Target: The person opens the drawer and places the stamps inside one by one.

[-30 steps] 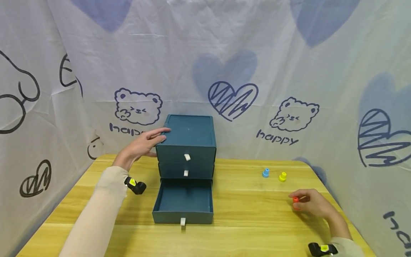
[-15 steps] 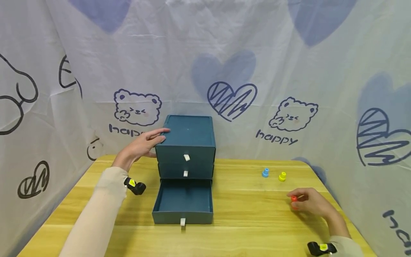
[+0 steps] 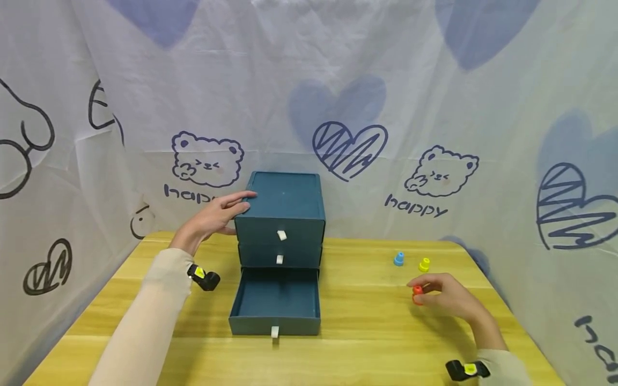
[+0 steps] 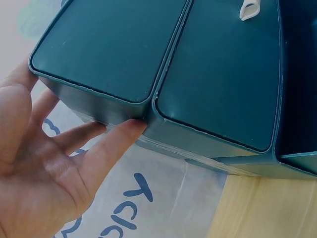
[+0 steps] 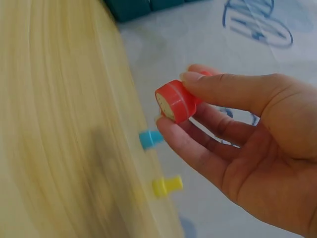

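A dark teal three-drawer box [image 3: 282,209] stands at the back of the wooden table [image 3: 367,343], its bottom drawer [image 3: 275,305] pulled out and showing nothing inside. My left hand [image 3: 214,217] rests flat, fingers straight, against the box's upper left side [image 4: 99,106]. My right hand [image 3: 446,297] pinches a small red cap-like piece [image 3: 417,291] between thumb and fingers, lifted just above the table at the right; the right wrist view shows the red piece [image 5: 176,101] at my fingertips [image 5: 185,77].
A small blue piece [image 3: 398,259] and a yellow piece [image 3: 424,265] stand on the table beyond my right hand, also seen as the blue piece [image 5: 150,139] and the yellow piece [image 5: 166,186]. A printed cloth backdrop [image 3: 434,134] closes in the table on three sides.
My right hand has lifted the red piece and carried it left, toward the box. The left hand has stayed on the box.
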The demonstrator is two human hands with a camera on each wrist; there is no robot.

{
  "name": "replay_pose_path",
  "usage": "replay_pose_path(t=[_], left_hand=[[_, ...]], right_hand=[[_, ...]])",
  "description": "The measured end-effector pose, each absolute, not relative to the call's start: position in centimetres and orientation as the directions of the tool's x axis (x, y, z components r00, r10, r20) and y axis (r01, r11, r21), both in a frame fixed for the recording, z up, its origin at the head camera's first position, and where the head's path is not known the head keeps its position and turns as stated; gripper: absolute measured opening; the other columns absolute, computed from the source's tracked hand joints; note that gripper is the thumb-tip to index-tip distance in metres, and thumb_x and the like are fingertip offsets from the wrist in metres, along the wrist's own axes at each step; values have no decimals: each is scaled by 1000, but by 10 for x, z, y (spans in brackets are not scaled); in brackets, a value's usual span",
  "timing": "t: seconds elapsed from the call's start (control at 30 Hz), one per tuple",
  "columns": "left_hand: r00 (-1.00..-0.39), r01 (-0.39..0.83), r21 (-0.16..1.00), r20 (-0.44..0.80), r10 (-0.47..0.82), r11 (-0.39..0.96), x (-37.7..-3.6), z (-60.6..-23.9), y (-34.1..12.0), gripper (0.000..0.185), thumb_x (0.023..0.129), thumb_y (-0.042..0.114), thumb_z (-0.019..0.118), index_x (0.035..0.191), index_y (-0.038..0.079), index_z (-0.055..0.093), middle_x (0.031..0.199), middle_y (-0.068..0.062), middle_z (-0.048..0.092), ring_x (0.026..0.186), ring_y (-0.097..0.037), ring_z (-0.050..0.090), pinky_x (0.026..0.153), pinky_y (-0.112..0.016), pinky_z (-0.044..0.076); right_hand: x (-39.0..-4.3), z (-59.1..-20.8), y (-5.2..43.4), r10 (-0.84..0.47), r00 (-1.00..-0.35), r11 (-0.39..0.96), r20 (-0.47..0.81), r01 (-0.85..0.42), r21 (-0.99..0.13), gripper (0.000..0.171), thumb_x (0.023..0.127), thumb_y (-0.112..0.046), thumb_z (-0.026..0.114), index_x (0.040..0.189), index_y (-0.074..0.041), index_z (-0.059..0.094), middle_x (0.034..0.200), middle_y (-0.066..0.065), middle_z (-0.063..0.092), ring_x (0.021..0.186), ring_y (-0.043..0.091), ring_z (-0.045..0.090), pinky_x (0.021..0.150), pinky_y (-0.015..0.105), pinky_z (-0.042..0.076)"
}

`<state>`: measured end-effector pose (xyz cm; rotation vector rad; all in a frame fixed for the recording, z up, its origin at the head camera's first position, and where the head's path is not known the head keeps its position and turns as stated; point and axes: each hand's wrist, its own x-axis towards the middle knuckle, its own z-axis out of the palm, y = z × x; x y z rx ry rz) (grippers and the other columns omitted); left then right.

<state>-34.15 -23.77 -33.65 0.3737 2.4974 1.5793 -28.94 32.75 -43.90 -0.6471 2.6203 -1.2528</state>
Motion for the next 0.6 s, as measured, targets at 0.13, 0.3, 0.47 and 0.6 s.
replay_pose_path(t=[0.13,0.3,0.47,0.6], left_hand=[[-954,121,903,-9,300,412,-343,-335,-237,54,108,44,51,160,30,39,173,-11,20,158,-40,23,111,-66,45],[-954,123,904,-6,298,410,-343,-334,-238,54,108,43,51,159,30,39,173,-11,21,158,-40,23,111,-66,45],[-955,126,900,-3,297,417,-342,-333,-239,55,108,43,51,160,30,38,173,-11,21,158,-40,23,111,-66,45],[-957,120,899,-8,291,422,-342,-335,-240,55,108,45,51,160,32,38,173,-10,20,158,-40,23,111,-65,45]], right_hand=[[-291,-435,309,-511,-857,528,64,-372,-764,33,92,-8,76,121,7,70,110,25,73,93,1,67,82,22,58],[-292,-431,291,-545,-836,533,61,-401,-745,30,91,-7,76,119,3,72,109,24,73,92,1,66,79,22,57],[-294,-425,274,-560,-826,533,66,-421,-734,28,91,-6,76,118,-2,73,106,17,74,90,1,65,77,21,56],[-291,-418,257,-589,-805,518,70,-442,-732,27,90,-6,77,117,-3,74,103,12,75,90,5,66,78,22,57]])
